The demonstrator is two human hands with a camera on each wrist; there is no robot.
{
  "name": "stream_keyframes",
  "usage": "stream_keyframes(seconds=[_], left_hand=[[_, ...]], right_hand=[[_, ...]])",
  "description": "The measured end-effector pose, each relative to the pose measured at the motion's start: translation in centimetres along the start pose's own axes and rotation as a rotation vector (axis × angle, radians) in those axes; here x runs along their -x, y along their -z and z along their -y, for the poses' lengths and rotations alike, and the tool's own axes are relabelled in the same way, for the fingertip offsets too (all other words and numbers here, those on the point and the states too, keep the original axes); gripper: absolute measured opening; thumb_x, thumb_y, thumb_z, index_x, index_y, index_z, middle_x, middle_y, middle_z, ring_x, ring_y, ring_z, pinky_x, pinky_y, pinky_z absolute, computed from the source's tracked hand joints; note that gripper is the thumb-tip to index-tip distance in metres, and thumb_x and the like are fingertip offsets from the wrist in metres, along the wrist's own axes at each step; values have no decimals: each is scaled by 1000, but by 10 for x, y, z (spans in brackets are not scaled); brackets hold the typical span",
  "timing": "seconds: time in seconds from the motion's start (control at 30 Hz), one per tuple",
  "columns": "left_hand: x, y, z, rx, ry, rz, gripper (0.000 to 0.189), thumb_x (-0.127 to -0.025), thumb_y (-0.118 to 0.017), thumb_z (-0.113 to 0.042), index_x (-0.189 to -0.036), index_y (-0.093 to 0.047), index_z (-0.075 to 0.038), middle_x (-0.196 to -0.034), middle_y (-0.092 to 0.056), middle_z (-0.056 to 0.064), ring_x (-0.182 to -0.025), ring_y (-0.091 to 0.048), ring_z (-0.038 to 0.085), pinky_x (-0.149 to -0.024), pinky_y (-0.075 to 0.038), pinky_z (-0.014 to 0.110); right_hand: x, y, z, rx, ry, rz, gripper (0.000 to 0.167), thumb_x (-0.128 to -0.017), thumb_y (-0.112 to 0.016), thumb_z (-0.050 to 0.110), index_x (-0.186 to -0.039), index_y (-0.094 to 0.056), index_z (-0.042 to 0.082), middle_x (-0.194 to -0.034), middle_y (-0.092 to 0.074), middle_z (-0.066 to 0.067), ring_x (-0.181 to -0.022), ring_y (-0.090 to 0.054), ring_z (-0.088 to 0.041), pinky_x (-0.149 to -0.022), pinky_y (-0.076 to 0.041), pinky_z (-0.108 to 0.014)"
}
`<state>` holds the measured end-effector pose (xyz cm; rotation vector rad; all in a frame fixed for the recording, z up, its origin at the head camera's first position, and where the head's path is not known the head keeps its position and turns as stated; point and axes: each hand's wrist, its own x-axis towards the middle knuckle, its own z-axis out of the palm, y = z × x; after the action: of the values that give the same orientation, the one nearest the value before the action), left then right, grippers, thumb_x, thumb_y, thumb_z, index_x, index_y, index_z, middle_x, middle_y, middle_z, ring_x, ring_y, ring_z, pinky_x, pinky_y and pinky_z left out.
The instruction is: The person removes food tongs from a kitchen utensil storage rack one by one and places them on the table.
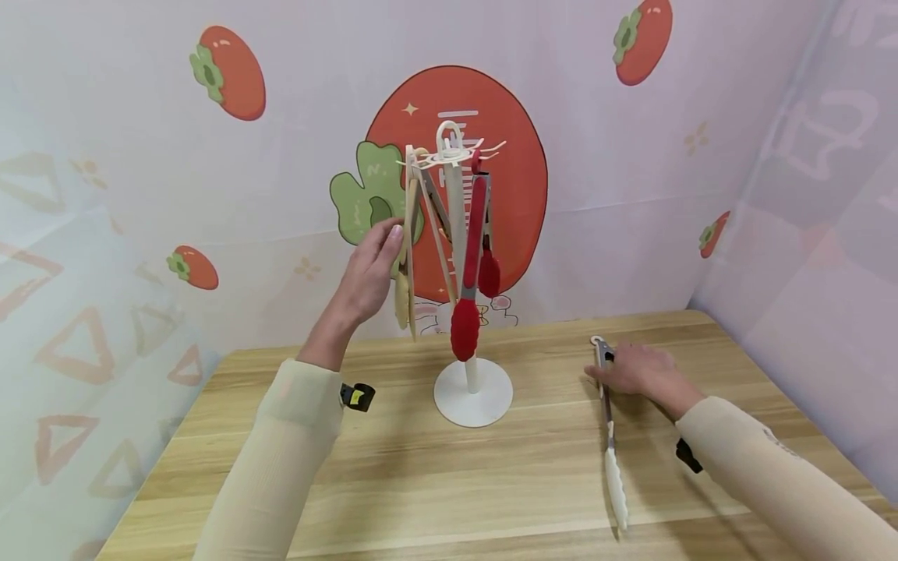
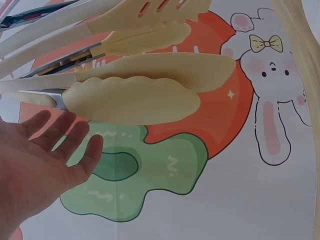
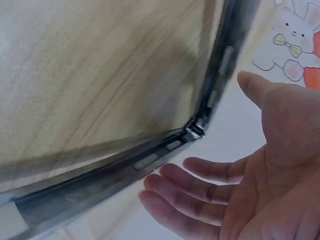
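Note:
A white utensil stand with a ring of hooks holds several hanging kitchen utensils. My left hand is at the stand's left side, its relaxed fingers against or just beside the handle of the cream-tipped tongs; contact is hard to tell. Red tongs hang at the stand's front. To the right, white-tipped tongs lie on the table. My right hand is at their hooked handle end, and the right wrist view shows its fingers loosely spread beside the metal arms, not wrapped round them.
The wooden table meets printed cloth walls at the back and sides. Beside the cream tongs hang a spoon-like cream utensil and a slotted turner. A second red tongs head hangs behind the front one.

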<state>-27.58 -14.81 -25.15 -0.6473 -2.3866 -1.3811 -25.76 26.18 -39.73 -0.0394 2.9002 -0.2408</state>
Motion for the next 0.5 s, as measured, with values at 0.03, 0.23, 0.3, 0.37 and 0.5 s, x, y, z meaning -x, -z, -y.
stream_keyframes(seconds=[0.03, 0.23, 0.3, 0.37, 0.5], left_hand=[[-1, 0, 0, 9, 3, 2, 58, -110, -32, -43, -151, -42, -3, -149, -46, 18, -140, -41, 30, -115, -32, 49], [-9, -3, -1, 86, 4, 15, 60, -111, -26, -43, -153, -38, -1, -146, -45, 20, -137, -41, 31, -112, -35, 51], [-11, -4, -1, 118, -5, 21, 60, -111, -24, -41, -152, -38, 1, -143, -45, 22, -133, -43, 30, -109, -37, 51], [-14, -5, -1, 151, -21, 31, 59, -111, -23, -40, -147, -40, 4, -136, -46, 25, -126, -46, 30, -106, -39, 51], [-18, -8, -2, 209, -40, 57, 60, -111, -21, -42, -138, -41, 7, -126, -48, 25, -117, -52, 33, -101, -44, 51]], right_hand=[[1, 1, 1, -3, 0, -11, 65, -93, -55, 66, -86, -56, 2, -90, -58, -20, -76, -54, -30, -63, -45, -43], [7, 6, 5, -23, -1, -49, 65, -92, -58, 67, -86, -54, 2, -84, -56, -18, -72, -54, -29, -58, -44, -41], [11, 7, 7, -23, 10, -65, 69, -91, -58, 68, -92, -54, -1, -89, -57, -21, -75, -55, -30, -60, -45, -44], [14, 7, 9, -23, 24, -82, 74, -91, -59, 68, -101, -55, -6, -98, -58, -25, -81, -57, -34, -64, -48, -49], [22, 6, 15, -12, 62, -121, 78, -91, -60, 66, -110, -56, -10, -109, -59, -31, -91, -61, -40, -72, -50, -57]])
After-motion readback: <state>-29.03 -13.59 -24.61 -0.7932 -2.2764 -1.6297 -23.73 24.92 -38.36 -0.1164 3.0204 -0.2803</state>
